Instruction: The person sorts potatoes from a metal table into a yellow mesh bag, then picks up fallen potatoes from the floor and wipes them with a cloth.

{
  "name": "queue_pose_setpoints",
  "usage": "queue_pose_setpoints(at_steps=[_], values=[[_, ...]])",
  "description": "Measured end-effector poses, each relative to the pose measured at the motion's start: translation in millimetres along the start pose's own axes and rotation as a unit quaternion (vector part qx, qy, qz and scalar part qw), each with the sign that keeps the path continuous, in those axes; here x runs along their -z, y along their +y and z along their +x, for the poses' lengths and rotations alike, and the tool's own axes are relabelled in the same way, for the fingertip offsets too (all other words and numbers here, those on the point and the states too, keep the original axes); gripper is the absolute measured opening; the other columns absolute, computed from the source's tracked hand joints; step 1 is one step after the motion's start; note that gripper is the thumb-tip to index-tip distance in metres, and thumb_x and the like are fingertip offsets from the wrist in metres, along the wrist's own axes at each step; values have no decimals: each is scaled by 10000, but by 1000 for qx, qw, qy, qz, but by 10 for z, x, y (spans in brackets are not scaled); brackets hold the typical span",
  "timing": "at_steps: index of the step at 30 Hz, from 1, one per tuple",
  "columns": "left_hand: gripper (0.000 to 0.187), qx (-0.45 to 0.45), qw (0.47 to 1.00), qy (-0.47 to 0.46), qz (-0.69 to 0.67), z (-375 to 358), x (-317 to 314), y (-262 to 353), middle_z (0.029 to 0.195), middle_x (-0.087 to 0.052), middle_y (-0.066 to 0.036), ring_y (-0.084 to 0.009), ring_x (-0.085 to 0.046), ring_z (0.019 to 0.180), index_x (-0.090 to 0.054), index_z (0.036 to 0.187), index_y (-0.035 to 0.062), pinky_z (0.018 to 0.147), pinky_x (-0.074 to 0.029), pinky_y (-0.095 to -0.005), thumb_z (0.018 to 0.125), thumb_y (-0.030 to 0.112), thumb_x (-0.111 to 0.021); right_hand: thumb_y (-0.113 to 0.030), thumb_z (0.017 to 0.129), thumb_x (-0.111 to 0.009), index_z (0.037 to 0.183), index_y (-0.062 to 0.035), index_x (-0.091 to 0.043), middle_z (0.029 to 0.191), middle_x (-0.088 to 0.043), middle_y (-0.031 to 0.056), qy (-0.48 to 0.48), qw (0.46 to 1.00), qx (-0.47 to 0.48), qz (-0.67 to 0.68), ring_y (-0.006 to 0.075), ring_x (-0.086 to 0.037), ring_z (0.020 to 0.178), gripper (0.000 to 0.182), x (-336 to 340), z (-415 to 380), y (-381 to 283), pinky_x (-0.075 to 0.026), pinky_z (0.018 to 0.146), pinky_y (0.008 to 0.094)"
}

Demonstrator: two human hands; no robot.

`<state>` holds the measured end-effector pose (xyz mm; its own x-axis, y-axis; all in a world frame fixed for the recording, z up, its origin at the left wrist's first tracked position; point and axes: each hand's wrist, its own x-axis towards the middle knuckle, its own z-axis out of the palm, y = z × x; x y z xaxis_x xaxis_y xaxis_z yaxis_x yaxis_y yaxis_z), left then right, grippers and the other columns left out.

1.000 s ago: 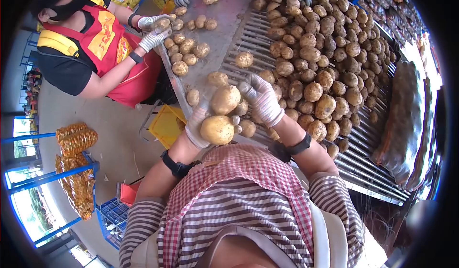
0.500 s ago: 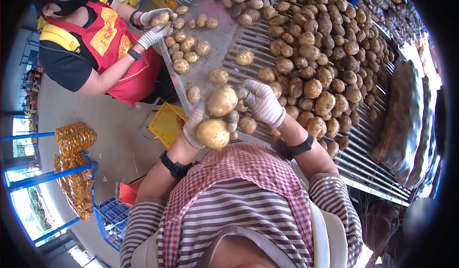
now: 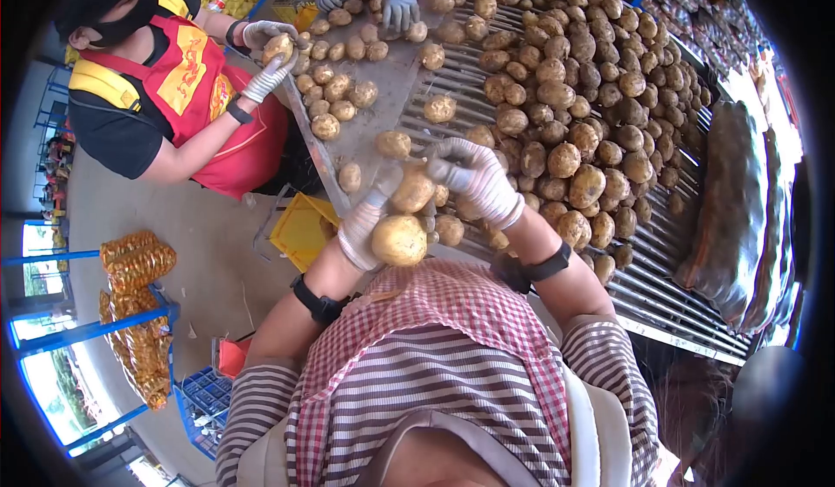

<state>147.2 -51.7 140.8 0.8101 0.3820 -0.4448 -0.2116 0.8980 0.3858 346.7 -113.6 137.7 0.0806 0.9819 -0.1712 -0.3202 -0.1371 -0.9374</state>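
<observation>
In front of my apron, my left hand (image 3: 364, 226), in a soiled white glove, is closed around a large pale potato (image 3: 399, 240). Its thumb lies against a second, browner potato (image 3: 412, 191) just above. My right hand (image 3: 474, 181), gloved too, has its fingers curled onto the upper right side of that second potato. Part of that potato is hidden by the fingers. Right beside my hands, a loose potato (image 3: 393, 144) lies on the metal ledge, and another potato (image 3: 449, 230) sits below my right hand.
A big heap of potatoes (image 3: 600, 96) covers the slatted rack (image 3: 670, 274) to the right. Across the metal ledge (image 3: 383, 109), a co-worker in a red apron (image 3: 200, 78) holds a potato. Other gloved hands (image 3: 400, 2) reach in at the top. A yellow crate (image 3: 300, 233) stands below the ledge.
My right fingers have moved left onto the upper potato, which has turned and shifted. The lower potato has moved slightly right in my left hand. A co-worker's gloved hand at the top has moved left.
</observation>
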Motion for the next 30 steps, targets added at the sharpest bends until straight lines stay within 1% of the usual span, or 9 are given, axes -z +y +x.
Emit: queue_pose_setpoints(at_steps=[6, 9, 10, 12, 14, 18, 21, 26, 30], values=[[638, 36, 998, -51, -1, 81, 79, 43, 998, -695, -162, -263, -699, 790, -567, 1286, 53, 685, -623, -434, 1016, 621, -459, -184, 864, -828, 1128, -29, -683, 1040, -694, 17, 82, 994, 69, 5, 118, -626, 973, 339, 30, 18, 121, -525, 887, 310], [618, 40, 999, -23, -27, 118, -3, 19, 995, -703, -144, -268, -698, 788, -587, 1257, 74, 692, -622, -455, 1018, 627, -447, -188, 801, -859, 1165, -43, -672, 1207, -651, 105, 17, 922, 286, -261, 250, -573, 1204, 434, -87, 10, 103, -486, 1013, 399], [609, 45, 999, -5, -28, 125, -7, 7, 990, -705, -138, -271, -697, 786, -593, 1244, 82, 699, -621, -469, 1019, 627, -445, -168, 844, -832, 1138, -43, -668, 1152, -658, 65, -13, 906, 280, -316, 216, -609, 1133, 359, -83, 14, 161, -512, 969, 371], [575, 81, 994, -24, -63, 97, 202, 18, 994, -711, -143, -283, -706, 796, -602, 1223, 78, 715, -617, -498, 1013, 602, -488, -134, 907, -771, 1070, -46, -658, 1073, -659, 22, 44, 986, 145, -68, 153, -631, 1022, 216, -129, 39, 224, -535, 883, 323], [553, 67, 996, -30, -59, -53, 266, 74, 1010, -715, -156, -292, -716, 806, -611, 1215, 78, 729, -617, -517, 1001, 581, -533, -130, 996, -661, 987, -65, -642, 947, -678, 6, 133, 980, 124, 87, 84, -622, 923, 68, 21, 101, 146, -520, 815, 270], [507, -43, 993, 40, -98, -441, 730, 226, 1104, -694, -181, -303, -713, 912, -582, 1287, 70, 840, -606, -532, 1001, 489, -586, -203, 1034, -630, 1047, -46, -649, 1006, -710, 25, 273, 955, 104, 49, 97, -629, 936, 159, 517, -40, 69, -499, 858, 261], [490, -70, 977, 117, -165, -704, 1389, 228, 1113, -701, -153, -299, -701, 926, -599, 1252, 85, 947, -555, -545, 977, 490, -623, -59, 996, -623, 1123, -40, -631, 1111, -676, 25, 286, 948, 140, -12, 84, -609, 970, 129, 725, -245, 204, -496, 847, 233], [473, -143, 906, 359, -172, -866, 2324, 242, 1055, -714, -159, -273, -699, 817, -635, 1173, 92, 831, -593, -460, 918, 489, -662, 27, 963, -614, 1233, -30, -611, 1137, -669, 40, 329, 922, 133, -154, 107, -609, 987, 276, 1022, -586, 335, -506, 895, 246], [436, -137, 859, 470, -152, -913, 3034, 291, 1203, -669, -87, -290, -659, 1027, -618, 1212, 176, 892, -544, -537, 931, 510, -620, 39, 954, -619, 1199, -26, -633, 1127, -666, 41, 388, 873, 174, -238, 130, -612, 1023, 254, 1228, -838, 403, -493, 941, 271]])
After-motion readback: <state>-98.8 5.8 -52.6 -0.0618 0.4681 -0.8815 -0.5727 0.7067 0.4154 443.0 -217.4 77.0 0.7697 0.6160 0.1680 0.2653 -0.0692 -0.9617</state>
